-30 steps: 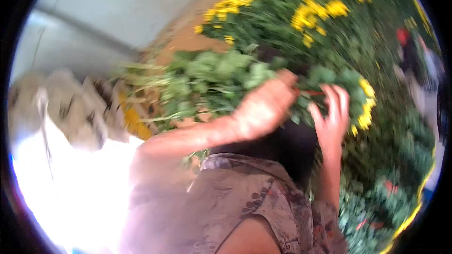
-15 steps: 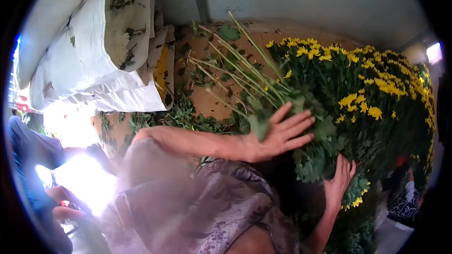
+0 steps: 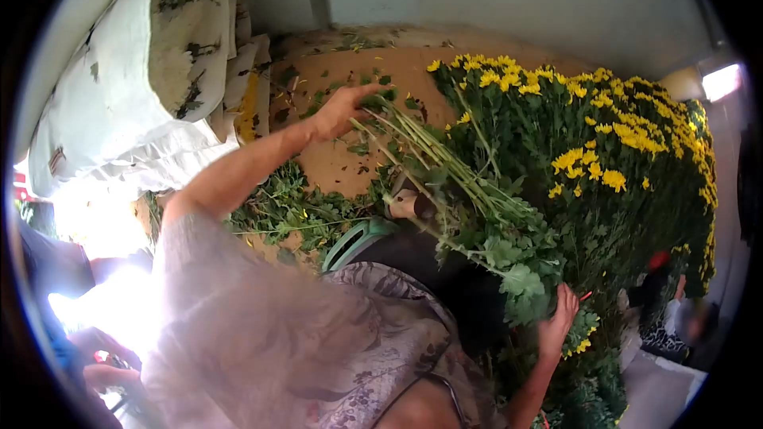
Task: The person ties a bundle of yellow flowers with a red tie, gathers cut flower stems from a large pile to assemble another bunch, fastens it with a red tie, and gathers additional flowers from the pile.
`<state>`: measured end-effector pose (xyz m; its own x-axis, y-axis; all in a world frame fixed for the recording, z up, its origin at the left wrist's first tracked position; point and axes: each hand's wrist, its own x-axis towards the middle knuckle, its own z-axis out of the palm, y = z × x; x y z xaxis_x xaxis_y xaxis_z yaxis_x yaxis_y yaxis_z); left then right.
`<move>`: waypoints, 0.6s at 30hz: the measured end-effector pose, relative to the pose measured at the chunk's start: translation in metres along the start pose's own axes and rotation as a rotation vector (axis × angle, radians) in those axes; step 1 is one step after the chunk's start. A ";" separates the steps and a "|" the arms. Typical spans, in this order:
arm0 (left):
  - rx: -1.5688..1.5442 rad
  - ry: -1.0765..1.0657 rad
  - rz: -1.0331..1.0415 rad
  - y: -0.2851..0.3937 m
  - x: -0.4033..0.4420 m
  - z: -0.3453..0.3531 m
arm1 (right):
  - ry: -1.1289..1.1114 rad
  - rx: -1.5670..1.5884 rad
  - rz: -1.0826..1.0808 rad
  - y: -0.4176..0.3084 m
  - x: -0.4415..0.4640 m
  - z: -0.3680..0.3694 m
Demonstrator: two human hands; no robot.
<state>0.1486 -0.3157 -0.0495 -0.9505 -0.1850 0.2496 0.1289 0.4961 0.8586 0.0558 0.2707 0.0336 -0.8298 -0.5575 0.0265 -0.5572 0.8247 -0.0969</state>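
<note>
As the right hand clasps a leafy bunch, the left hand meets its stems, grip unclear.

Your bunch runs from stem ends by your left hand down to leaves at your right hand. Big flower pile's right of your left hand, out past the other. Folded sheets sit off your left hand's left, loose leaves lie nearer you than it, wall's beyond both hands.
</note>
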 end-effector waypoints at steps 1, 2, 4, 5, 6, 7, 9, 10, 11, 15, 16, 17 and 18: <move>-0.248 0.050 -0.219 0.035 -0.004 0.006 | 0.020 -0.027 -0.045 -0.005 0.003 -0.005; -0.255 0.032 -0.213 0.018 -0.007 0.017 | 0.019 -0.031 -0.025 -0.006 0.005 -0.007; -0.913 0.244 -0.721 -0.033 -0.010 0.054 | 0.002 0.000 -0.010 -0.009 0.005 -0.009; -1.222 0.476 -0.939 -0.046 -0.006 0.073 | -0.014 -0.008 0.013 -0.017 0.006 -0.013; -1.302 0.594 -1.033 -0.027 -0.006 0.103 | 0.013 0.008 -0.013 -0.019 0.011 -0.009; -1.375 0.730 -1.117 -0.009 -0.003 0.132 | 0.049 0.004 0.004 -0.015 0.008 -0.008; -1.245 0.459 -1.082 0.016 -0.018 0.168 | 0.005 -0.015 0.061 -0.012 0.002 -0.013; -1.097 0.254 -1.015 0.023 -0.025 0.179 | 0.004 0.051 0.080 -0.016 0.000 -0.014; -0.903 0.086 -0.932 0.023 -0.034 0.179 | 0.046 0.058 0.024 -0.016 -0.002 -0.007; 0.064 -0.207 -0.472 -0.016 -0.017 0.105 | 0.086 0.044 -0.040 -0.028 0.004 -0.024; 0.189 -0.203 -0.405 -0.019 -0.003 0.088 | 0.145 0.052 -0.056 -0.026 0.002 -0.022; 0.252 -0.179 -0.360 -0.021 0.012 0.079 | 0.203 -0.025 0.000 -0.017 0.001 -0.020; 0.251 -0.158 -0.350 -0.031 0.022 0.078 | 0.255 -0.103 0.036 -0.008 -0.003 -0.022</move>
<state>0.1015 -0.2690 -0.1060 -0.9585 -0.2567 -0.1244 -0.2621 0.6206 0.7391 0.0616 0.2677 0.0557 -0.8233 -0.4960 0.2760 -0.5163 0.8564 -0.0009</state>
